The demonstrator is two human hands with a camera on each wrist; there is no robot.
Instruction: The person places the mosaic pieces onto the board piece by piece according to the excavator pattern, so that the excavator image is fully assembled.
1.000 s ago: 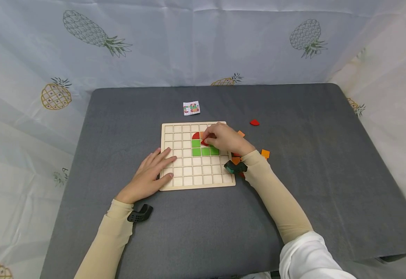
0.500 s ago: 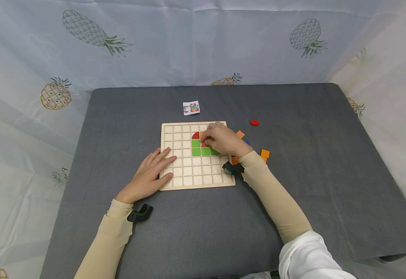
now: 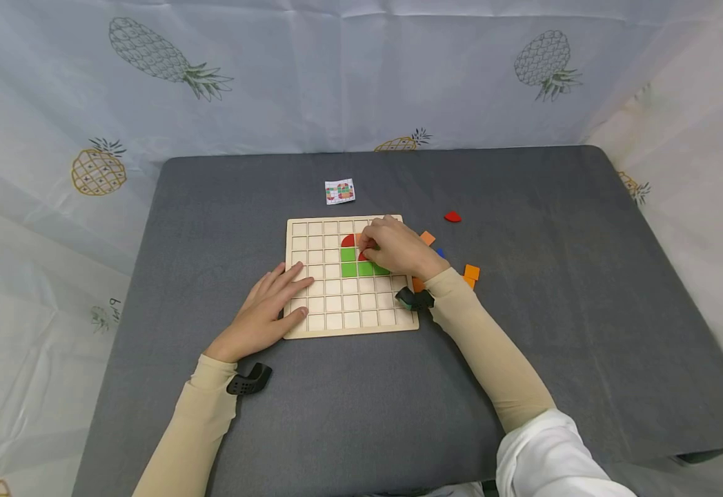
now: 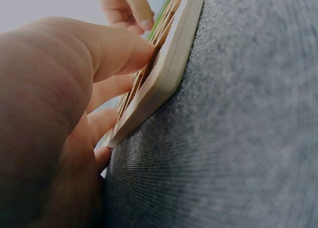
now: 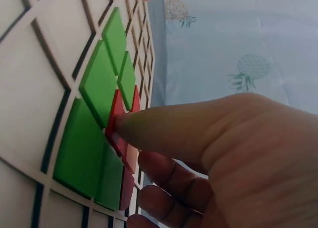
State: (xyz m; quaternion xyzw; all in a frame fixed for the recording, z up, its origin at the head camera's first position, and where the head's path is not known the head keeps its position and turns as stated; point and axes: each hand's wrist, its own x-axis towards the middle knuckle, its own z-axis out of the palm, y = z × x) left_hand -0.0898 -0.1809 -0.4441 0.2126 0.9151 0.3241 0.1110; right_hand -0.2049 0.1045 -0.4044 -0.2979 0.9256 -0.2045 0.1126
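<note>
A pale wooden grid board (image 3: pixel 333 304) lies on the grey table. My left hand (image 3: pixel 265 317) rests on its left edge with fingers spread; the thumb (image 4: pixel 124 51) touches the rim in the left wrist view. Over the board's upper right, my right hand (image 3: pixel 401 247) pinches a red curved-edge tile (image 5: pixel 117 103), its thumb against the tile. That tile is partly tilted over a cell beside the green tiles (image 5: pixel 97 81). Another red quarter-round tile (image 3: pixel 348 241) sits in a cell to the left. An orange tile beside it is mostly hidden by my right fingers.
Behind the board lies a small printed pattern card (image 3: pixel 340 192). A loose red tile (image 3: pixel 452 217) is at the back right. Orange tiles (image 3: pixel 472 272) and a blue piece (image 3: pixel 440 253) lie right of the board, partly under my right forearm. A pineapple-print curtain (image 3: pixel 349 83) hangs behind.
My right hand has stayed over the same cells, its fingers shifting the red tile slightly. My left hand has not moved.
</note>
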